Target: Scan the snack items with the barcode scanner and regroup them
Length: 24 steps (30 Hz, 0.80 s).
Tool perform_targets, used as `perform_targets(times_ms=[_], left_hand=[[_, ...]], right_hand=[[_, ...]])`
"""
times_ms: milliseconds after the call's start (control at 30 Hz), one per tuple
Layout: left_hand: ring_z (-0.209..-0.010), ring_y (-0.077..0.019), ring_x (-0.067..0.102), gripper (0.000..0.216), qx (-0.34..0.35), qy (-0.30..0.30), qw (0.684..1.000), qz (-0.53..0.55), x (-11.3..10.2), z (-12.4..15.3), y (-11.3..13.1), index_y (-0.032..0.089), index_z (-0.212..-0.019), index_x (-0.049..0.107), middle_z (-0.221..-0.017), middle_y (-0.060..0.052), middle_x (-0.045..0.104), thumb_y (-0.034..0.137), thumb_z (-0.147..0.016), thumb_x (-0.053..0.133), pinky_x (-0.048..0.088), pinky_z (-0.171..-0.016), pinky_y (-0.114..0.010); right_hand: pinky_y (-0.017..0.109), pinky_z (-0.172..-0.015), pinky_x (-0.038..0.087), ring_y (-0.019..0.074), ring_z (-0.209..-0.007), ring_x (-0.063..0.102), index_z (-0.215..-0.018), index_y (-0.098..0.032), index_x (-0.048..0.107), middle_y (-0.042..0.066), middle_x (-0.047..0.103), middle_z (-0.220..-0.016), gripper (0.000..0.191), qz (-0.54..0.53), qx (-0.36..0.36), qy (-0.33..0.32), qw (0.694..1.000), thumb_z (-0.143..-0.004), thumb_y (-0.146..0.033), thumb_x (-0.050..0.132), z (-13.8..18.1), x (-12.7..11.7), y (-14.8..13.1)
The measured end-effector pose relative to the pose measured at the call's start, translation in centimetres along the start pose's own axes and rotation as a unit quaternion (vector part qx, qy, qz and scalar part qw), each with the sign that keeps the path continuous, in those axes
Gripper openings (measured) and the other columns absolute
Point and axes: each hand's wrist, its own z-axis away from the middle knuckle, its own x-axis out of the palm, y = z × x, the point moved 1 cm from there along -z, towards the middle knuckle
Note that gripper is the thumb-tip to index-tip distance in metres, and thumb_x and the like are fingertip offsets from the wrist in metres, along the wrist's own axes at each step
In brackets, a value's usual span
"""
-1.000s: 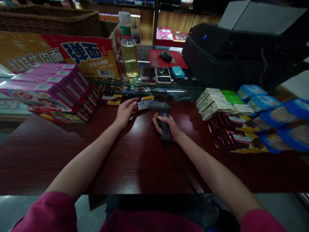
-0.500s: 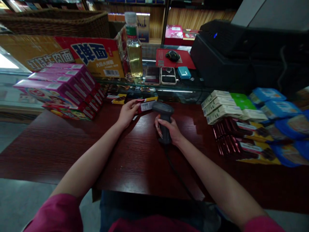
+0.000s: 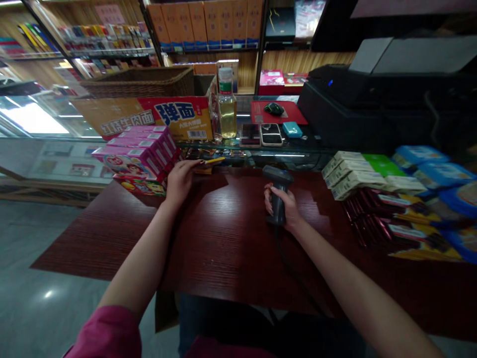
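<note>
My left hand (image 3: 181,181) is closed on one end of a flat cookie packet (image 3: 215,160), seen nearly edge-on with its yellow side showing. It is just right of the stacked pink and red boxes (image 3: 139,151). Below the held packet lies another yellow-ended packet (image 3: 204,170), partly hidden by my fingers. My right hand (image 3: 286,204) grips the handle of a black barcode scanner (image 3: 278,175), whose head is raised above the tabletop. The scanner's cable runs down toward the table's front edge.
On the right stand cream and green boxes (image 3: 352,171), dark red and yellow packets (image 3: 395,223) and blue-lidded tubs (image 3: 428,166). Behind are a noodle carton (image 3: 182,117), a bottle of yellowish liquid (image 3: 228,114), a phone (image 3: 272,134) and a black machine (image 3: 335,114).
My left hand has carried the packet left, away from the scanner, and turned it so its label no longer shows. My right hand still holds the scanner. The head view has tilted up and left.
</note>
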Motion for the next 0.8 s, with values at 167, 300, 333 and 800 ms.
perform_targets(times_ms=[167, 300, 333, 800], left_hand=[[-0.122, -0.0236, 0.066, 0.037, -0.022, 0.003, 0.999, -0.046, 0.1, 0.4, -1.8, 0.019, -0.121, 0.07, -0.125, -0.011, 0.073, 0.018, -0.099, 0.04, 0.05, -0.109, -0.038], [-0.137, -0.0281, 0.059, 0.048, -0.042, -0.045, 0.991, -0.118, 1.1, 0.7, -2.1, 0.015, -0.127, 0.067, -0.139, -0.016, 0.067, 0.005, -0.092, 0.035, 0.049, -0.113, -0.044], [-0.14, -0.0295, 0.057, 0.05, -0.044, -0.053, 0.988, -0.136, 1.3, 0.7, -2.0, 0.014, -0.128, 0.067, -0.139, -0.017, 0.066, 0.004, -0.092, 0.035, 0.048, -0.114, -0.046], [-0.147, -0.045, 0.044, 0.062, -0.069, -0.155, 0.939, -0.299, 4.4, 1.7, 3.4, 0.005, -0.152, 0.047, -0.158, -0.028, 0.045, 0.037, -0.099, 0.056, 0.039, -0.119, -0.055]], right_hand=[[0.021, -0.033, 0.038, 0.0089, -0.041, 0.05, -0.095, -0.018, 0.065, -0.004, 0.061, -0.068, 0.031, 0.002, 0.005, 0.001, 1.0, -0.077, -0.038, 0.079, 0.3, 0.3, -0.2], [0.02, -0.034, 0.038, 0.0085, -0.042, 0.049, -0.095, -0.017, 0.065, -0.004, 0.06, -0.068, 0.031, 0.002, 0.006, 0.006, 1.0, -0.077, -0.037, 0.08, 0.4, 0.3, -0.2], [0.021, -0.034, 0.039, 0.0085, -0.042, 0.05, -0.095, -0.017, 0.065, -0.003, 0.06, -0.068, 0.031, 0.003, 0.008, 0.006, 1.0, -0.077, -0.037, 0.08, 0.4, 0.3, -0.2], [0.019, -0.034, 0.04, 0.0079, -0.043, 0.05, -0.095, -0.017, 0.067, -0.004, 0.061, -0.068, 0.035, 0.003, 0.038, 0.017, 0.999, -0.073, -0.038, 0.083, 0.2, 0.4, -0.1]])
